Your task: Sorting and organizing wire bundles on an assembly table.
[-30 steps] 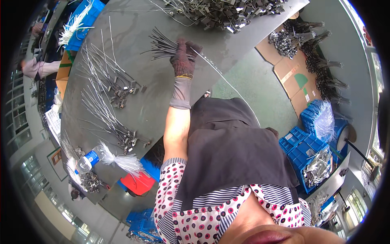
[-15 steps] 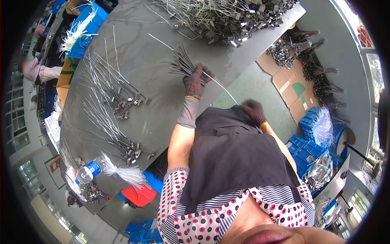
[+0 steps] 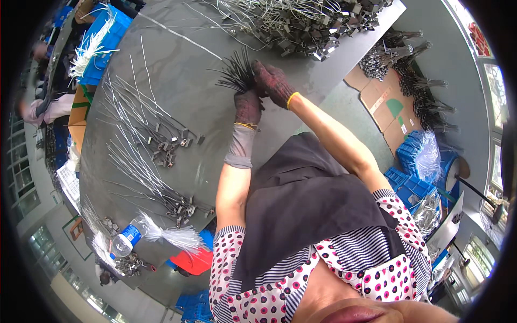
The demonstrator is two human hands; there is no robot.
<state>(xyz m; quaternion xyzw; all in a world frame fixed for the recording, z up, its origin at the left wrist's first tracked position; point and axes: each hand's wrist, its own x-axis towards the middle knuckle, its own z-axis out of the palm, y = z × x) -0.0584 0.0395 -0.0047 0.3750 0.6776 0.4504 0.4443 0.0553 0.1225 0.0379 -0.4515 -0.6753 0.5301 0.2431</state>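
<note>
My left hand, in a dark knitted glove, is closed round a bundle of thin black wires above the grey table. The wire ends fan out beyond the fingers. A long, thin white plastic strip runs from the bundle towards the far left. My right hand, gloved alike, presses against the bundle's right side, touching the left hand. Its fingers are curled in, and what they pinch is hidden. Left of my hands lie wire pieces with small metal blocks, in two loose groups.
A large heap of wired metal blocks covers the table's far right. A plastic bottle and a sheaf of white strips lie near left. Blue crates and flattened cardboard are on the right. Another person's sleeve shows far left.
My right hand has come from beside the apron up and left to the bundle. The white strip's right-hand length no longer shows; more of it now extends towards the far left.
</note>
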